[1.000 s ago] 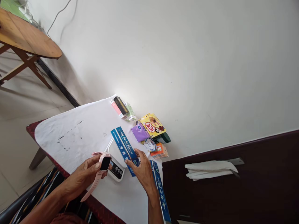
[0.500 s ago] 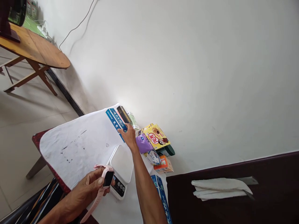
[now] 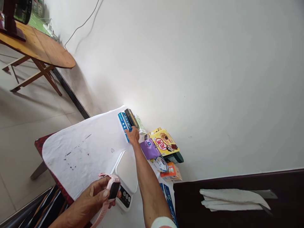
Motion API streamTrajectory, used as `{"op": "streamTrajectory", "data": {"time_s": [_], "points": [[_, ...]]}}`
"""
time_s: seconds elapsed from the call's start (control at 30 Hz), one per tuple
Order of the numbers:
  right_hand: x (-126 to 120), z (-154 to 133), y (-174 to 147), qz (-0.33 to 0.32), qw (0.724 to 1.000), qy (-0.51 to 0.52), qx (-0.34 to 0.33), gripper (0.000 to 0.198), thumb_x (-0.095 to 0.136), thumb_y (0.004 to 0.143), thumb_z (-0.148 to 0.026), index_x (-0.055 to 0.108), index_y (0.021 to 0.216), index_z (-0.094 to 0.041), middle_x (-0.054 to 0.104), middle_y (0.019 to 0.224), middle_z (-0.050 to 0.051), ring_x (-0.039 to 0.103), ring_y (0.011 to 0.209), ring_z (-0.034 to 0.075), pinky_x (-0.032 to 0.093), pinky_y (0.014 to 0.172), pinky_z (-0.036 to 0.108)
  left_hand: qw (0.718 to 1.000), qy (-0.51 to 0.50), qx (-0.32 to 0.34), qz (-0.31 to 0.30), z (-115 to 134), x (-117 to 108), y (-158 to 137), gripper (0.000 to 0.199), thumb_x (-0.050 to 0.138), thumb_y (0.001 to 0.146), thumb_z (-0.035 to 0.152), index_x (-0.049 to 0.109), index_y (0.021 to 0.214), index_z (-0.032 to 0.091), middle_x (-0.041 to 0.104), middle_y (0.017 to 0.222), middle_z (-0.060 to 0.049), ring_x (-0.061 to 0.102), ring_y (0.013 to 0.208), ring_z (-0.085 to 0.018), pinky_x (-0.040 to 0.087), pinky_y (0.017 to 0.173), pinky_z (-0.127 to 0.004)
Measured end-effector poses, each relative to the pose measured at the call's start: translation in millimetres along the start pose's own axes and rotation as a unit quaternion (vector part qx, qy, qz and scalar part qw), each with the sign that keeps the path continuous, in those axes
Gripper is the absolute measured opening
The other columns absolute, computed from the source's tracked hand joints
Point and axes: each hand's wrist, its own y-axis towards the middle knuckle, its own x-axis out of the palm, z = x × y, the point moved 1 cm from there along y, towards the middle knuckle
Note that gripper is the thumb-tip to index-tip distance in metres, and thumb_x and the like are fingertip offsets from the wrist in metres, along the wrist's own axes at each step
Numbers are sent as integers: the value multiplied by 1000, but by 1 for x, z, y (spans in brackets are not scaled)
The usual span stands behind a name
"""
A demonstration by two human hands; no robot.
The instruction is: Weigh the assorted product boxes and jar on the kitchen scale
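My left hand pinches a pink smartwatch between thumb and fingers. Its dark screen faces up and the pink strap hangs down, just in front of a white kitchen scale. Stretched out across the table, my right hand grips the near end of a blue-and-white box, thumb on its left side and fingers over the right. That box stands close beside a narrow black box. A pale green box is behind them, against the wall.
Right of my forearm are a purple pack, a yellow snack box, a round-labelled pack and an orange box. Another blue box lies nearer. A white cloth covers the table. A wooden folding table stands far left.
My right hand has brought the blue-and-white box closer to the black box, and the box appears turned. My left hand keeps hold of the smartwatch. The camera view has shifted slightly.
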Motion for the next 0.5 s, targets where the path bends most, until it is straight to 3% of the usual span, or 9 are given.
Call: {"op": "streamTrajectory", "data": {"time_s": [0.17, 0.3, 0.4, 0.5], "points": [[-15, 4, -10, 16, 999, -1, -27, 48, 74, 82, -39, 63, 122, -14, 68, 124, 17, 60, 122, 32, 47, 100, 40, 1000, 17, 12, -7, 1, 2, 0, 38, 82, 83, 54, 81, 100, 20, 66, 92, -6, 49, 79, -19, 38, 75, -29], [-48, 24, -53, 55, 996, 5, -63, 51, 68, 87, -41, 62, 129, -13, 65, 132, 19, 56, 128, 33, 42, 109, 44, 1000, 17, 5, -5, 1, 0, -2, 38, 82, 84, 53, 82, 102, 20, 67, 92, -5, 50, 82, -19, 40, 77, -27], [-84, 67, -109, 88, 994, 8, -64, 48, 63, 90, -43, 63, 129, -14, 66, 131, 18, 56, 128, 32, 41, 112, 45, 1000, 6, -10, 11, -1, -3, -4, 37, 84, 83, 50, 82, 107, 23, 70, 95, -5, 54, 85, -19, 42, 79, -27], [-118, 132, -181, 144, 989, -19, -15, 49, 61, 90, -48, 66, 126, -15, 67, 126, 18, 56, 126, 34, 42, 111, 48, 999, 13, -25, 35, -2, -7, -6, 39, 88, 78, 49, 83, 107, 24, 73, 101, -5, 57, 88, -19, 45, 82, -27]]}}
